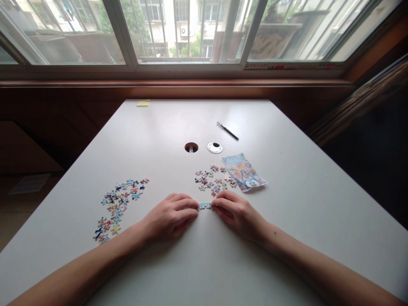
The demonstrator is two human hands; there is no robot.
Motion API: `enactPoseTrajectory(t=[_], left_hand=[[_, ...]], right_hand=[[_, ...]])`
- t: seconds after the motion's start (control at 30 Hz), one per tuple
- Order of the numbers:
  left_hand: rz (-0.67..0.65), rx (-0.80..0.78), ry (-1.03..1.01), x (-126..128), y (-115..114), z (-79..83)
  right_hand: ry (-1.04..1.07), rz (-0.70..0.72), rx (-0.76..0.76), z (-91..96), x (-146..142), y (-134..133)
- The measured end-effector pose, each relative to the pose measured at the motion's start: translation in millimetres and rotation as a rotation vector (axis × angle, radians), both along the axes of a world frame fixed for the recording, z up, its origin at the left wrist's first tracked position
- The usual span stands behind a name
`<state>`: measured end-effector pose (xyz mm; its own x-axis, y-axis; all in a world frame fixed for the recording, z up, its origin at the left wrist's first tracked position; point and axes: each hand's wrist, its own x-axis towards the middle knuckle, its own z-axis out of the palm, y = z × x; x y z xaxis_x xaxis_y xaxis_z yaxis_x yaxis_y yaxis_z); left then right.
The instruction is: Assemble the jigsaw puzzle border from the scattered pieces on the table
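Observation:
A short strip of joined light-blue jigsaw pieces [205, 205] lies on the white table between my hands. My left hand [174, 212] is closed over the strip's left part, its curled fingers covering some of it. At the right end, my right hand [234, 210] pinches the strip between thumb and fingers. What sits right under the fingertips is hidden. Just beyond the hands is a loose cluster of jigsaw pieces [205, 183]. A larger scatter of jigsaw pieces [119, 199] spreads to the left, near my left forearm.
A creased picture sheet [244, 172] lies beyond my right hand, beside the near cluster. Farther back are a round cable hole [191, 147], its silver cover [214, 147] and a black pen [228, 131]. Yellow tape [143, 103] marks the table's far edge, below the window.

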<state>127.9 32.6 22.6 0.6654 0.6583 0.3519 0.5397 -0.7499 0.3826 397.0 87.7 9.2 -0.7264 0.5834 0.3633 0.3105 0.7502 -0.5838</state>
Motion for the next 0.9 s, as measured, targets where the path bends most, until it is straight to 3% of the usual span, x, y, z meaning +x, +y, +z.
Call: enactPoseTrajectory(t=[0.67,0.9], left_hand=[[-0.025,-0.040,-0.113,-5,1,-6.1],[0.165,-0.069,-0.272,-5,0,4.4]], right_hand=[[-0.119,0.021,0.126,8.9,-1,4],[-0.088,0.031,0.120,5.6,0,6]])
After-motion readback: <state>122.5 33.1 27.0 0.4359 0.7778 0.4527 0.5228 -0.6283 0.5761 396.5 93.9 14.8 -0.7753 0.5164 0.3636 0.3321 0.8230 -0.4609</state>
